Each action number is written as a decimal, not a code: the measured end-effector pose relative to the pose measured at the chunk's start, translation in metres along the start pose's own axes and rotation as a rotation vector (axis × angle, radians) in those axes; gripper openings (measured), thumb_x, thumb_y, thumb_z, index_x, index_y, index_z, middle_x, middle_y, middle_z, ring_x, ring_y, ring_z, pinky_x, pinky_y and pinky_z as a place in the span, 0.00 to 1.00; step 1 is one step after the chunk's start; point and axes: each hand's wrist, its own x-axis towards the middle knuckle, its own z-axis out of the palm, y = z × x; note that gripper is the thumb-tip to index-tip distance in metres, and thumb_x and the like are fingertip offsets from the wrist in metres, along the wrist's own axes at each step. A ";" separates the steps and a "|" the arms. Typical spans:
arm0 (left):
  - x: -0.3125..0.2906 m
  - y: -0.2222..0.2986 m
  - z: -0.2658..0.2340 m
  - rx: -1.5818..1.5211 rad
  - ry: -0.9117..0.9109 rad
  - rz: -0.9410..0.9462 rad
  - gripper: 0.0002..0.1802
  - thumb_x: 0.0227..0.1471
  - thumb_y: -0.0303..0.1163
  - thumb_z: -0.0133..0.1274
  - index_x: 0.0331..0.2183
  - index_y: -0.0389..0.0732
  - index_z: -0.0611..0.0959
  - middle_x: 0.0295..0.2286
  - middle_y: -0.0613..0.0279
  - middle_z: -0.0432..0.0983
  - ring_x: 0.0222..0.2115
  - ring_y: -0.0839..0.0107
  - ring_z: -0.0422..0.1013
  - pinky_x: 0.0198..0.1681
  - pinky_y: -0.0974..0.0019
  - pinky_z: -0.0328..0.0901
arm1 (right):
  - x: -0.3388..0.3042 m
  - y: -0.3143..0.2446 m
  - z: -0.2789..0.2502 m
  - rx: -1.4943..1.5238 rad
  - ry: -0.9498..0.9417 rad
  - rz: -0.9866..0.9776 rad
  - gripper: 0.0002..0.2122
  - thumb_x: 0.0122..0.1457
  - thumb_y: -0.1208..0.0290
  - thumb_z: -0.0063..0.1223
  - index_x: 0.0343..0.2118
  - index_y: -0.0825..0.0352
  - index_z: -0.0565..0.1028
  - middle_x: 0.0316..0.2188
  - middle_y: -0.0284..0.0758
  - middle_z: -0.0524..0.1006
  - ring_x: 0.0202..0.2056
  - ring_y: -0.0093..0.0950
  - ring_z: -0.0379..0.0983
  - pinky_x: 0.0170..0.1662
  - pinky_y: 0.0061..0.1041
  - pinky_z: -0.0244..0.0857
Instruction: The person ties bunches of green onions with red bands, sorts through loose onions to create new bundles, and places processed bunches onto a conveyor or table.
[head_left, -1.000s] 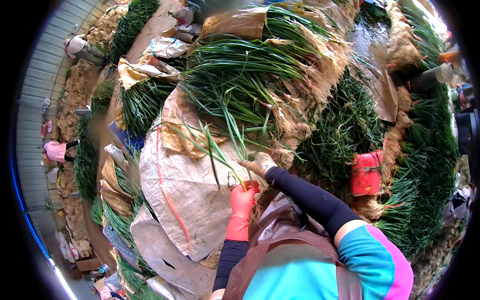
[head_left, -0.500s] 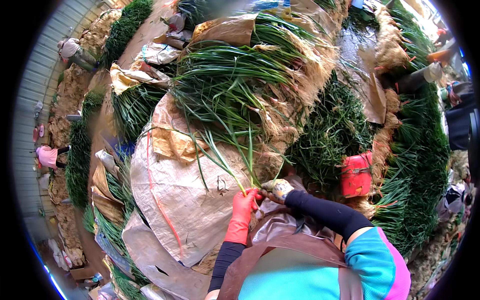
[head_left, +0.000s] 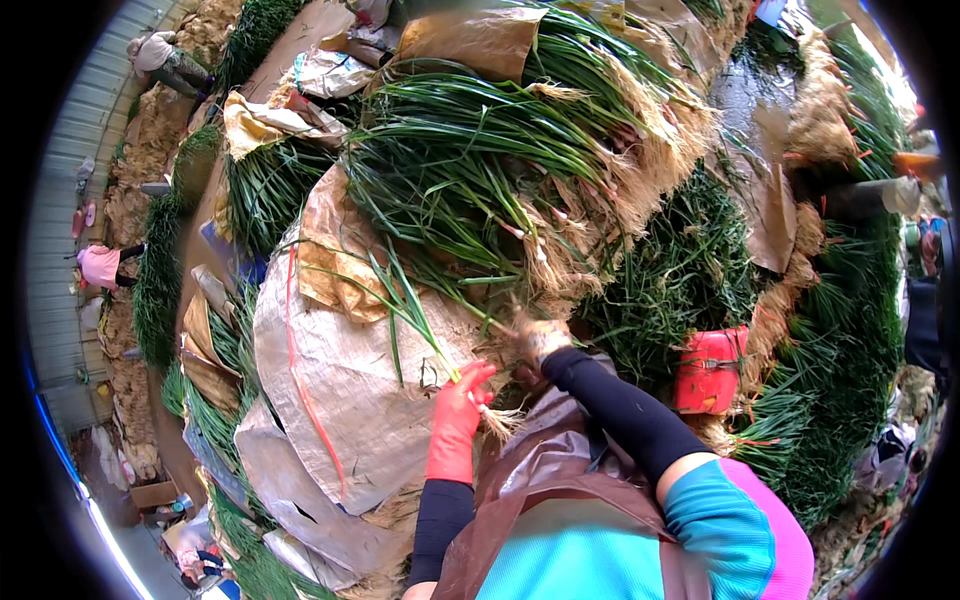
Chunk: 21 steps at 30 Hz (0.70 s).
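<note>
My left hand (head_left: pixel 456 415), in a red glove, is closed round the white lower stems of a few green onions (head_left: pixel 428 332). Their leaves point up and left over a beige woven sheet (head_left: pixel 345 390), and pale roots hang out by my palm. To its right is my right hand (head_left: pixel 541 341) in a pale, soiled glove, its fingers smeared by motion. A green stalk (head_left: pixel 480 314) runs up to those fingers; whether they grip it is unclear. Just beyond lies a big pile of green onions (head_left: pixel 470 150), roots toward the right.
Loose green leaves (head_left: pixel 675 250) heap up to the right, beside a red plastic container (head_left: pixel 712 370). Long rows of bundled green onions (head_left: pixel 850 350) line the far right. A person in pink (head_left: pixel 100 266) and another person (head_left: pixel 160 58) are at the far left.
My hands were together at the stems; now they are apart. The left has drawn slightly left and down with the green onions, while the right has moved up toward the pile.
</note>
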 end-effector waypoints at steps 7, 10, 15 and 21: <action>0.010 -0.024 0.005 0.204 0.086 -0.082 0.13 0.49 0.39 0.52 0.32 0.38 0.77 0.27 0.56 0.76 0.10 0.79 0.61 0.15 0.73 0.61 | -0.059 -0.003 -0.021 0.415 -0.126 -0.285 0.16 0.50 0.49 0.48 0.33 0.55 0.76 0.31 0.39 0.76 0.35 0.38 0.73 0.40 0.32 0.66; -0.016 -0.019 0.019 0.024 0.052 -0.078 0.13 0.49 0.36 0.52 0.34 0.36 0.76 0.19 0.60 0.73 0.10 0.77 0.63 0.13 0.76 0.58 | -0.031 0.007 -0.030 0.856 -0.067 0.044 0.26 0.49 0.47 0.50 0.41 0.66 0.72 0.33 0.45 0.75 0.39 0.38 0.71 0.43 0.30 0.63; -0.028 -0.025 0.023 0.055 -0.064 -0.050 0.12 0.51 0.36 0.49 0.32 0.37 0.75 0.15 0.62 0.71 0.09 0.77 0.63 0.12 0.76 0.57 | -0.005 -0.037 0.001 1.719 -0.755 0.156 0.16 0.49 0.50 0.55 0.30 0.58 0.71 0.15 0.24 0.63 0.14 0.17 0.56 0.16 0.22 0.51; -0.017 -0.041 0.014 0.033 0.207 0.017 0.13 0.50 0.38 0.50 0.29 0.36 0.77 0.16 0.62 0.72 0.10 0.78 0.63 0.12 0.76 0.56 | -0.006 -0.022 0.021 0.952 -0.095 0.020 0.12 0.55 0.62 0.48 0.31 0.67 0.74 0.17 0.30 0.72 0.19 0.21 0.67 0.22 0.24 0.62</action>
